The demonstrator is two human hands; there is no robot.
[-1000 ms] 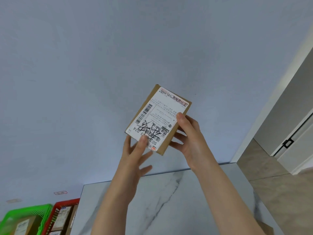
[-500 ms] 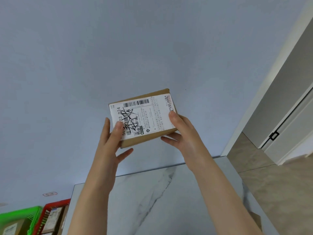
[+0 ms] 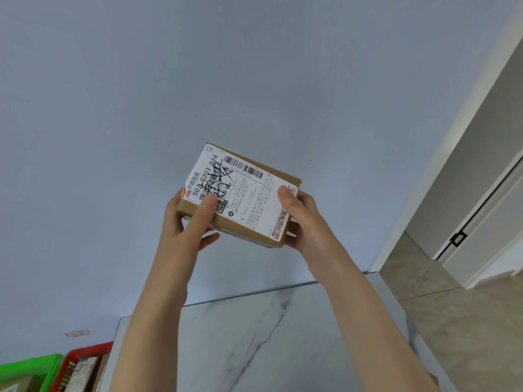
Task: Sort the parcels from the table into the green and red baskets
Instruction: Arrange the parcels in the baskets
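— Holding what, those two hands?
— One brown parcel (image 3: 243,193), raised in front of the pale wall (image 3: 198,80) above the far edge of the worktop (image 3: 254,335). It touches nothing but the hands. Its white label, with a barcode and black scrawl, faces the camera.
— And the grip?
— The left hand (image 3: 184,233) pinches the parcel's 8 o'clock corner, thumb on the label and fingers (image 3: 208,240) curled behind. The right hand (image 3: 308,224) pinches the 4 o'clock end the same way, thumb on top.
— Where are the baskets?
— Down at 7 o'clock in the view, beside the worktop's left end. The green basket (image 3: 31,363) is outermost, and the red basket (image 3: 87,350) sits between it and the worktop. Labelled packets (image 3: 83,370) lie in the red one.
— Anything else?
— A grey door (image 3: 481,165) at 3 o'clock.
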